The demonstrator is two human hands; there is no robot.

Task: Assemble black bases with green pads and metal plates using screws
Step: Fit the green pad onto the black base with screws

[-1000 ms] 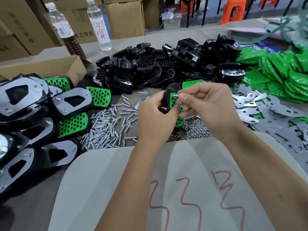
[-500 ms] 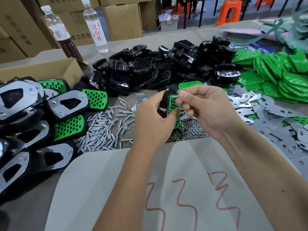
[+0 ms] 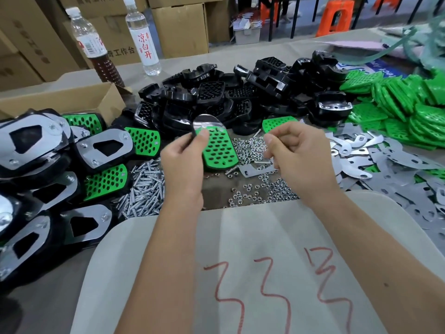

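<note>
Left hand: the left hand gripped a partly built unit by its upper left edge, thumb on top, holding it above the table.
Held unit: a green pad with rows of holes faced the camera; a metal plate showed at its far end (the black base beneath was mostly hidden).
Right hand: the right hand hung just right of the unit, apart from it, fingers curled inward; whether they pinched a small part could not be told.
Screws: a heap of screws lay left of the left wrist.
Nuts: loose nuts were scattered under and between both hands.
Black bases: a pile of black bases sat beyond the hands.
Green pads: stacked loose pads lay at far right.
Metal plates: flat plates spread out right of the right hand.
Finished units: assembled pieces crowded the left side.
Background: two bottles stood near a cardboard box.
</note>
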